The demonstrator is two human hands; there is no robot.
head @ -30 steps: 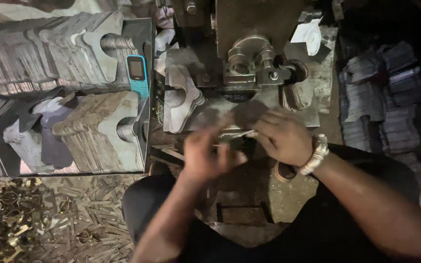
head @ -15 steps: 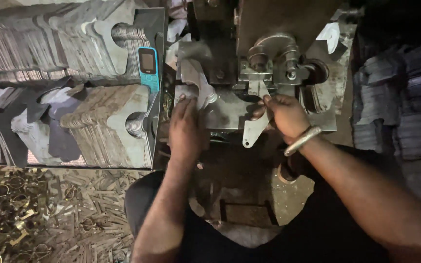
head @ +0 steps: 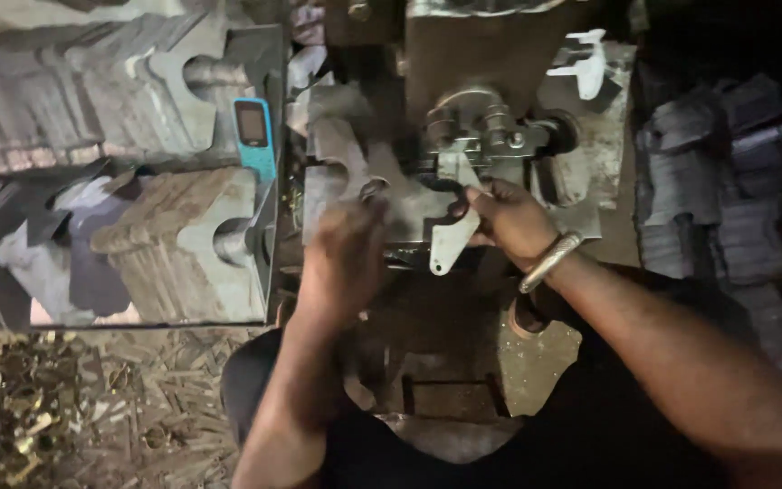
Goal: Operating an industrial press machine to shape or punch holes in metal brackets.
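dim workshop floor fills the view, with a grimy metal press (head: 481,136) at the top centre serving as the landmark. left of the press stands an open metal tray (head: 269,181) packed with stacks of flat cut plates (head: 183,240), grey, dull and rough-edged, each with a rounded notch cut into one side; the stacks lean together in rows. a small turquoise phone (head: 253,136) is propped on the tray's right wall, just left of the press. below the tray lies a heap of scrap offcuts (head: 56,417), thin, curled and partly brassy. right of the press, well apart, sit darker piles of stacked plates (head: 726,181) on the ground.

directly below the press, the right hand (head: 509,217) grips a pale flat metal piece (head: 450,243), its fingers closed around the upper end; the piece is smooth, light grey, with a rounded lower tip and a small hole. a shiny metal bangle (head: 549,261) circles that wrist. the left hand (head: 346,254) is blurred, just below and left of the press, its fingertips at a grey plate (head: 332,177) lying on the press bed; i cannot tell whether its fingers are closed or open.
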